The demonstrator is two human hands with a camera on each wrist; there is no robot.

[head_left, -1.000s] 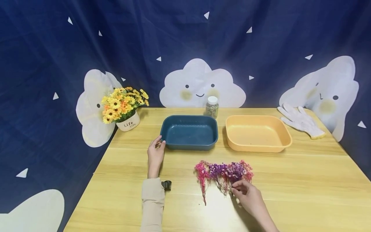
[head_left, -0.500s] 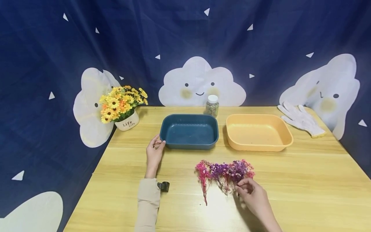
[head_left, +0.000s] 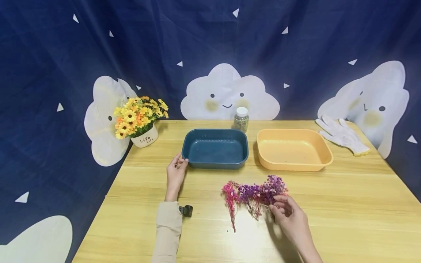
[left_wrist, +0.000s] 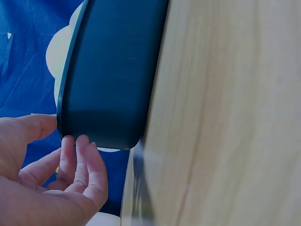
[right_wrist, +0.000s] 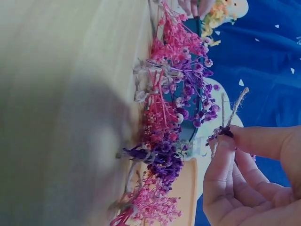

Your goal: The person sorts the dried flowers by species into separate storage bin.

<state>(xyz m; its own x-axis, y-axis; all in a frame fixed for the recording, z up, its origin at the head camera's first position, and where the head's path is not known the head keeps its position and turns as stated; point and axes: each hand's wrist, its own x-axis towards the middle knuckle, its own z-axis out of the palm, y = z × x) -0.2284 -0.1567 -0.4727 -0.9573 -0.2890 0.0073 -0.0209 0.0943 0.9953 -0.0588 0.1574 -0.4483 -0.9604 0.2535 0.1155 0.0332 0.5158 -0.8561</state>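
My left hand (head_left: 175, 177) is at the near left corner of a dark blue plastic basin (head_left: 215, 165). In the left wrist view, the thumb lies against the rim and curled fingertips touch the end wall (left_wrist: 101, 122). My right hand (head_left: 292, 219) pinches a small bunch of purple dried flowers (head_left: 274, 184) by its stems. Loose ends of twine (right_wrist: 239, 104) stick up above the pinch in the right wrist view. Beside it on the table lie more dried flower bunches: a pink one (head_left: 231, 195) at the left and a purple one (head_left: 249, 191) in the middle.
A yellow-orange basin (head_left: 292, 167) stands right of the blue one. Behind them is a jar with a white lid (head_left: 241, 118). White gloves (head_left: 343, 135) lie at the back right, and a pot of yellow flowers (head_left: 144, 137) stands at the back left of the wooden table.
The right hand has shifted slightly right and raised the purple bunch, whose blossoms now stand higher than the others. My left hand stays at the blue basin's corner.
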